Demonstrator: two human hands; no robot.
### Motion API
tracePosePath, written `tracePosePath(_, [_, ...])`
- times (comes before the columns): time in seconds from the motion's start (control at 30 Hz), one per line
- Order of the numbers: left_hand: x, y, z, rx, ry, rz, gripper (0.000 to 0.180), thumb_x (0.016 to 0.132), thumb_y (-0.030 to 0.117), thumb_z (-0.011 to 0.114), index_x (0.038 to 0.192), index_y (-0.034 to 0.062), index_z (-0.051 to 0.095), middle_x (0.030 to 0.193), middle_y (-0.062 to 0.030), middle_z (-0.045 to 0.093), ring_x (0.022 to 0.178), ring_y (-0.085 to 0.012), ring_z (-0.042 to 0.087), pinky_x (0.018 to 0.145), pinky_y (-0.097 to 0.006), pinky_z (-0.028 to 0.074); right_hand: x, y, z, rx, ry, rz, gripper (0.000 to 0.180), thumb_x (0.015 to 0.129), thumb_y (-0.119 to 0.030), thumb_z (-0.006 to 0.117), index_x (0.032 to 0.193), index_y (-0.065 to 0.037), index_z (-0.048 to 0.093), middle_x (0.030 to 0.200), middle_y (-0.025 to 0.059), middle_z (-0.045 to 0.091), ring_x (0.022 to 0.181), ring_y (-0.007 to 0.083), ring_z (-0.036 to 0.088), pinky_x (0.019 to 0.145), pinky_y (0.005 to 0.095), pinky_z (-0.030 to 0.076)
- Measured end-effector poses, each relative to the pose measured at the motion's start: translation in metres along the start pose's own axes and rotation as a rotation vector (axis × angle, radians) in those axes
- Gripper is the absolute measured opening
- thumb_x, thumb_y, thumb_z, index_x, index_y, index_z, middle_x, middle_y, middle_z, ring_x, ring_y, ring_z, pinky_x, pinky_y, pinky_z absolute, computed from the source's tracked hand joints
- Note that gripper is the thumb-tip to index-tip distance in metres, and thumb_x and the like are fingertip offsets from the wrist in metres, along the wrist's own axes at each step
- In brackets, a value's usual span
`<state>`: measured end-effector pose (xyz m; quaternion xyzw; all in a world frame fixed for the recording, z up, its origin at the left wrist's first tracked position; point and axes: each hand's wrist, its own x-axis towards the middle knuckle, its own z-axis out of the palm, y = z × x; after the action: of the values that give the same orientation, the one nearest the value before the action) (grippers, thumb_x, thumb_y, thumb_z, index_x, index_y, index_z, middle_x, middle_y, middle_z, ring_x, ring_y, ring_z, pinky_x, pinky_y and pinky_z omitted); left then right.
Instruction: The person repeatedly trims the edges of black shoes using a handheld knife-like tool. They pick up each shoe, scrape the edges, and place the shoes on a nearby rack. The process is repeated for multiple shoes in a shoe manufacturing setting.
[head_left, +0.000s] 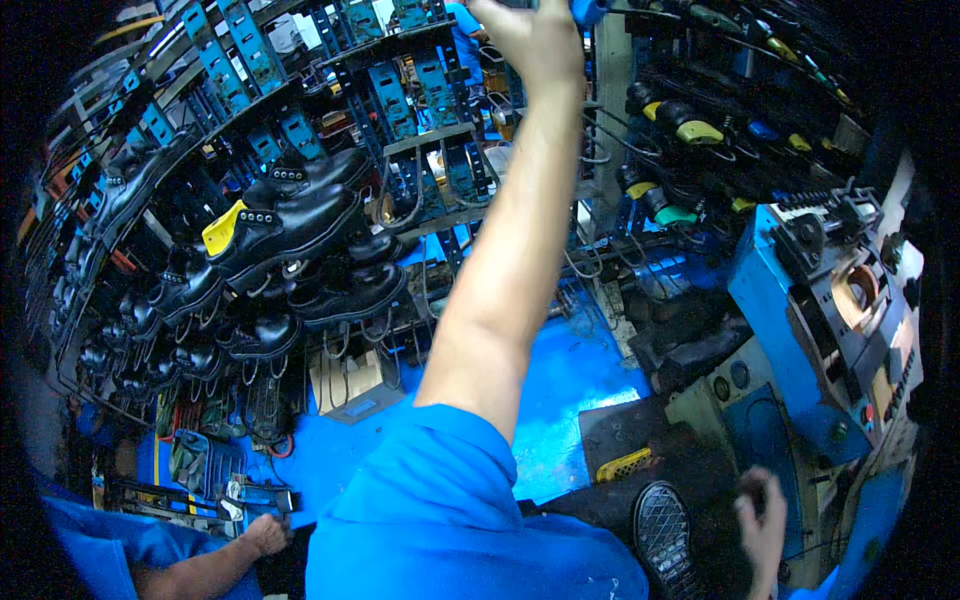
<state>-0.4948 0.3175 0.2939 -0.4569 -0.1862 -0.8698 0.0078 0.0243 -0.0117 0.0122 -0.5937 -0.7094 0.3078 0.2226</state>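
Closest to the camera is the blue sleeve (450, 520) of the person's own arm. It fills the near middle of the head view, and the bare forearm goes from it straight to the far edge. I take this for the left arm, though the wide lens makes it not fully sure. At the far end, the left hand (530, 40) is closed around a blue handle (588, 8). The fingers are wrapped over it and the thumb stands out to the left. This handle lies just right of the palm, touching it, and the picture edge cuts most of it off, so its long axis cannot be told.

Low at the near right, the right hand (765, 520) is blurred, with the fingers pointing to the far side. Just left of it is a black boot (662, 535), sole turned to the camera, long axis running near to far. I cannot tell if the hand holds the boot or is only beside it. Of the two hands, the right is by far the nearer to the boot and the left is well apart from it.

On the left, racks (250, 110) carry many black boots (300, 220). A blue machine (800, 300) stands at the right. At the near left, a co-worker's hand (265, 535) rests by some tools.
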Motion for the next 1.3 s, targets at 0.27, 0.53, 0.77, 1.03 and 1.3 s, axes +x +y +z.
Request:
tracePosePath(0.27, [-0.304, 0.179, 0.033, -0.139, -0.256, -0.306, 0.078, 0.115, 0.036, 0.064, 0.174, -0.0052, 0.034, 0.177, -0.0227, 0.041, 0.163, -0.0351, 0.041, 0.137, -0.048, 0.030, 0.041, -0.117, -0.019, 0.383, 0.663, -0.607, 0.076, 0.113, -0.048, 0.067, 0.169, 0.000, 0.049, 0.165, 0.0205, 0.060, 0.150, 0.0359, 0.059, 0.129, 0.0510, 0.043])
tracePosePath(0.53, [-0.473, 0.177, -0.112, 0.172, -1.447, -0.704, 0.079, 0.105, 0.059, 0.074, 0.158, 0.0015, 0.061, 0.141, -0.0256, 0.068, 0.132, -0.0451, 0.068, 0.111, -0.054, 0.057, -0.129, 0.032, 0.025, 1.034, 1.005, -0.135, 0.050, 0.110, -0.045, 0.069, 0.145, -0.009, 0.068, 0.128, 0.0093, 0.074, 0.113, 0.0260, 0.071, 0.098, 0.0405, 0.057])
tracePosePath(0.77, [-0.530, 0.228, -0.200, 0.196, -1.559, -0.612, 0.052, 0.104, 0.039, 0.086, 0.136, 0.0004, 0.072, 0.110, -0.0127, 0.077, 0.095, -0.0297, 0.075, 0.084, -0.042, 0.060, -0.194, 0.035, 0.067, 1.134, 1.026, -0.087, 0.074, 0.091, -0.022, 0.086, 0.158, -0.008, 0.057, 0.128, 0.0028, 0.072, 0.106, 0.0184, 0.068, 0.094, 0.0375, 0.059])
tracePosePath(1.03, [-0.523, 0.225, -0.112, -0.256, -1.289, -1.178, 0.056, 0.109, 0.036, 0.074, 0.153, 0.0040, 0.057, 0.145, -0.0119, 0.071, 0.116, -0.0219, 0.070, 0.098, -0.040, 0.058, -0.246, -0.031, 0.039, 1.239, 1.037, -0.359, 0.088, 0.089, -0.027, 0.084, 0.167, -0.004, 0.051, 0.150, 0.0146, 0.071, 0.128, 0.0351, 0.074, 0.113, 0.0544, 0.061])
tracePosePath(1.3, [-0.532, 0.305, -0.010, -1.072, -0.772, -1.713, 0.060, 0.113, 0.054, 0.065, 0.150, 0.0080, 0.062, 0.157, -0.0217, 0.067, 0.142, -0.0406, 0.067, 0.122, -0.062, 0.054, -0.288, -0.089, 0.003, 1.329, 0.645, -0.477, 0.130, 0.083, -0.069, 0.086, 0.172, 0.010, 0.033, 0.146, 0.0430, 0.067, 0.130, 0.0568, 0.073, 0.119, 0.0668, 0.056])
